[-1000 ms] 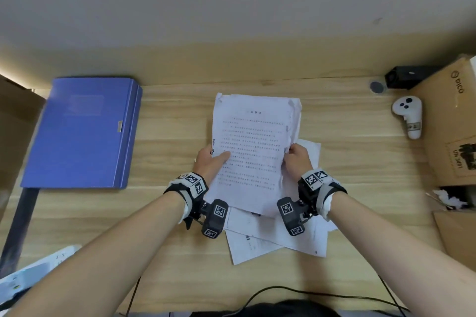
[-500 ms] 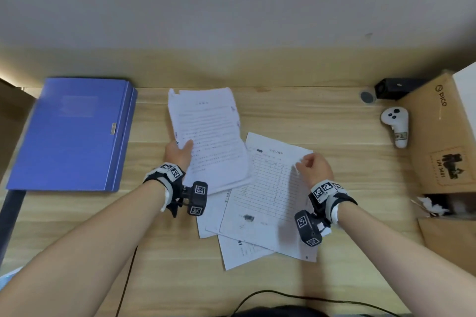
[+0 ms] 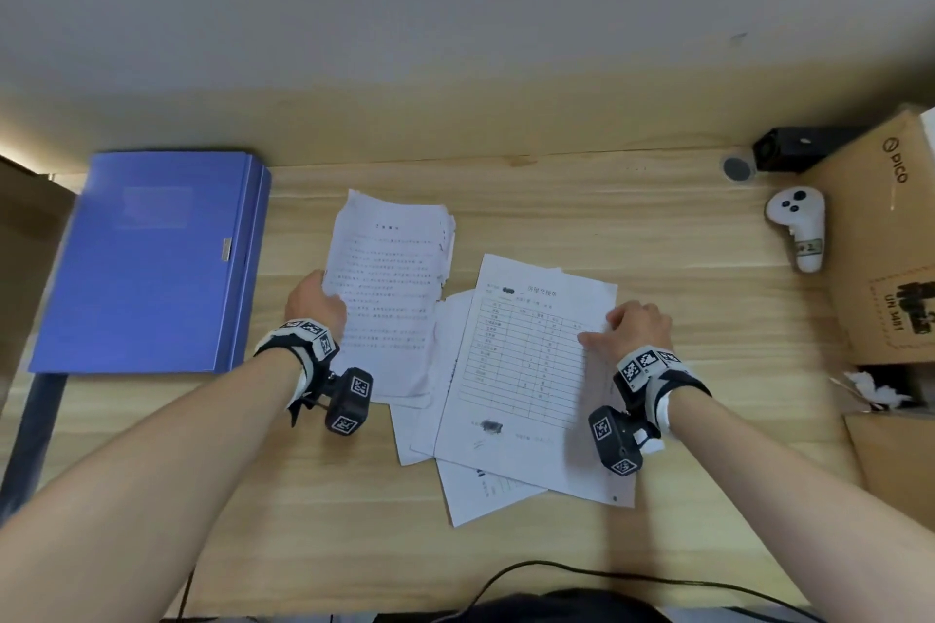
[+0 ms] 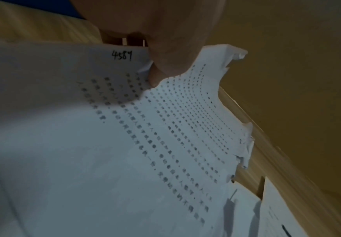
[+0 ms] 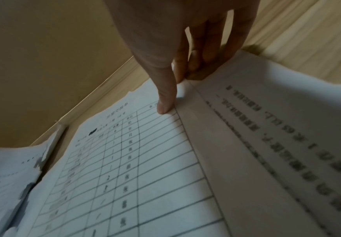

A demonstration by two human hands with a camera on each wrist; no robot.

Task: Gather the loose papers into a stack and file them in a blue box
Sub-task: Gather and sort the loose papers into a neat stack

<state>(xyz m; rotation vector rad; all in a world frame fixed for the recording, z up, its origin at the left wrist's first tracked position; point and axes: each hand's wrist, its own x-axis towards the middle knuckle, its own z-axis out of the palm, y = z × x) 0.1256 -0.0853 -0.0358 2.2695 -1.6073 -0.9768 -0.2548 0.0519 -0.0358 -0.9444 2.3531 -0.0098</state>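
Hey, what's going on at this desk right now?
A person is gathering loose papers on a wooden desk. Their left hand grips a small stack of printed pages by its left edge. Their right hand pinches the right edge of a sheet with a table lying on top of a few other scattered sheets. The blue box lies closed to the left, with nothing filed yet.

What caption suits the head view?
Left hand holds gathered white papers; right hand lifts white table form.
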